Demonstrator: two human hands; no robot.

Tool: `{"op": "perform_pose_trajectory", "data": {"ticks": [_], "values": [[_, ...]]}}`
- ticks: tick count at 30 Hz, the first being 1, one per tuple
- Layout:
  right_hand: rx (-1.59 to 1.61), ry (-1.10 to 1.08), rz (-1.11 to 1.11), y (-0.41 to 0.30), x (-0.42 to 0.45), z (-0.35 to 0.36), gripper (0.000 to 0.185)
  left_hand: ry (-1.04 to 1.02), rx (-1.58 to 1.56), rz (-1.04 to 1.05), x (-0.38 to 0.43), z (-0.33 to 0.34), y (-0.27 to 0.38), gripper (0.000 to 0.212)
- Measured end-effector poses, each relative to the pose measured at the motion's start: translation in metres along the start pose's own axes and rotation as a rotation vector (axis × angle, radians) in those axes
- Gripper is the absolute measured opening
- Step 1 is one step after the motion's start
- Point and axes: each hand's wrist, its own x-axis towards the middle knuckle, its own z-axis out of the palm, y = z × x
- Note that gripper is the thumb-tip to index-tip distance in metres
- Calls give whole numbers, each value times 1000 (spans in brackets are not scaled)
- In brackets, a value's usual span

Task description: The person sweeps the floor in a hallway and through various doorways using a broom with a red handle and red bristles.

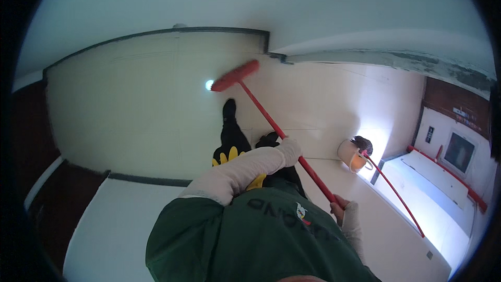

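Note:
A red broom crosses in front of me, its wide red head at floor level ahead of my feet. Around the middle of the handle is my left hand, largely covered by a pale sleeve. My right hand grips the handle's upper end beside my body. Yellow glove fingers stick out near my left thigh, and another yellow piece shows under my left forearm. My black shoe points toward the broom head; the other foot is partly hidden behind the handle.
Pale tiled floor runs between walls with dark skirting. To the right stands a pale bucket with a dark-headed mop, whose red handle leans on the wall. Dark brown doorways lie at left; a bright opening is at right.

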Motion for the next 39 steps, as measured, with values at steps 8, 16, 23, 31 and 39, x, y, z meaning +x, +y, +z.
{"op": "perform_pose_trajectory", "data": {"ticks": [8, 16, 23, 31, 39], "values": [[-411, -344, -743, -186, 100, 104, 27, 770, -218, -718, -180, 17, -186, 8], [-307, -73, -509, -162, 96, 105, 28, 467, -231, -594, -130, 22, -174, 13], [-242, 418, -237, -77, 0, -10, 25, 119, -237, -107, 29, -33, -18, 26], [69, 265, -238, -32, 49, 0, 24, 157, -70, -134, 12, -44, -46, 15], [275, 188, -219, 58, 101, 62, 28, -131, 92, -204, 55, 30, -58, 15]]}}
